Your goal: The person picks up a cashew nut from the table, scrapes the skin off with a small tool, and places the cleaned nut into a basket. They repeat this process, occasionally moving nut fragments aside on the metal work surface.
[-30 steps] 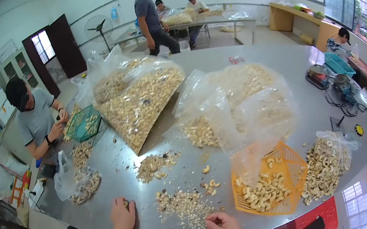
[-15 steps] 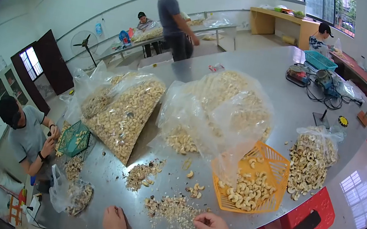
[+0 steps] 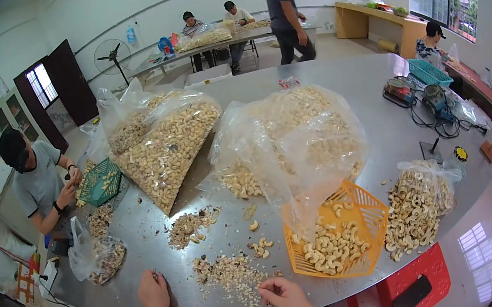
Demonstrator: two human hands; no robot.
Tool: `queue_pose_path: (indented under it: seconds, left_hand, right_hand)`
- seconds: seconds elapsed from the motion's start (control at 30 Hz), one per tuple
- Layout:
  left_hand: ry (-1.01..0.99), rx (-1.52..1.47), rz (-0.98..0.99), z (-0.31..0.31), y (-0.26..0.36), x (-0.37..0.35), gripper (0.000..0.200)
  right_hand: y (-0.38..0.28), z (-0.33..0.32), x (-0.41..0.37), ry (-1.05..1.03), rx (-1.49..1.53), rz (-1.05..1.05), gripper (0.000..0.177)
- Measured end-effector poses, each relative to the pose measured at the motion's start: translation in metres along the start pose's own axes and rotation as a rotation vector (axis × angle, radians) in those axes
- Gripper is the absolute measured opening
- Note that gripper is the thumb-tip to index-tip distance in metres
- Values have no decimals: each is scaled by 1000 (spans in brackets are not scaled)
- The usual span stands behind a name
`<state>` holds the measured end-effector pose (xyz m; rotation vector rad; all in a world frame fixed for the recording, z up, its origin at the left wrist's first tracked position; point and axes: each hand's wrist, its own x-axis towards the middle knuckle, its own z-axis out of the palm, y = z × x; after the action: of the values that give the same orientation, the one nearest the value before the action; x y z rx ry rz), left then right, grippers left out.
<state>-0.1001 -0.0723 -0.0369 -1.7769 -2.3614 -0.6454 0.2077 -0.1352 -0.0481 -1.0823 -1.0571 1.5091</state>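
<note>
My left hand (image 3: 155, 291) rests on the steel table (image 3: 366, 95) near its front edge, fingers pinched on something small and dark. My right hand (image 3: 285, 296) lies with curled fingers at the right edge of a heap of broken cashew bits and shells (image 3: 231, 278); whether it holds a piece is unclear. An orange basket (image 3: 336, 237) of whole cashews stands just beyond my right hand. A few loose cashews (image 3: 260, 245) lie between the heap and the basket.
Big clear bags of cashews (image 3: 170, 141) (image 3: 294, 139) fill the table's middle; a smaller bag (image 3: 417, 208) sits right. A seated person (image 3: 36, 180) works at a green basket (image 3: 101, 181) on the left. Tools and a teal tray (image 3: 429, 72) lie far right. A red stool (image 3: 408, 291) holds a phone.
The view has shifted slightly. The standing person at the back has walked to the right. My hands have stayed at the heap with small finger movements.
</note>
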Motion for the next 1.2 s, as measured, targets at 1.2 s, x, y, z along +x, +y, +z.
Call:
queue_pose_path:
  seconds: [1.2]
  left_hand:
    - [80,-52,-35,-9,3,-3,13]
  right_hand:
    - [-3,10,1,110,-4,-47,8]
